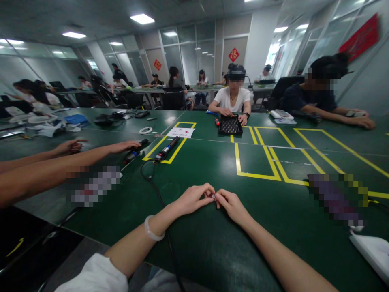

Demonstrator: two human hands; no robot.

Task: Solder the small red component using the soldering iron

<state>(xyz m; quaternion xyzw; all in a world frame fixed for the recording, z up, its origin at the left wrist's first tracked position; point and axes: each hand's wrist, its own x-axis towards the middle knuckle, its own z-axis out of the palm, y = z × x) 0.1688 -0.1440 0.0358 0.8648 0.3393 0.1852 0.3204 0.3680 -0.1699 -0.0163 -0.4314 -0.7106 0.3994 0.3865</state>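
My left hand (194, 198) and my right hand (232, 206) meet above the green table (194, 251) in front of me. The fingertips of both are pinched together around a tiny pale piece (213, 196), mostly covered by the fingers; its kind cannot be made out. On my left wrist sits a pale bangle (151, 228). Beyond my left hand lies a black and blue pen-shaped electric screwdriver (166, 150), inside a yellow tape outline, with its black cable (158, 188) running back toward me past my left forearm.
At left, a neighbour's arm (75, 162) reaches to a similar screwdriver (133, 154). Across the table, a person works over a black tray (230, 125). A paper sheet (181, 132) and white ring (146, 130) lie ahead. A white device (372, 247) sits at right.
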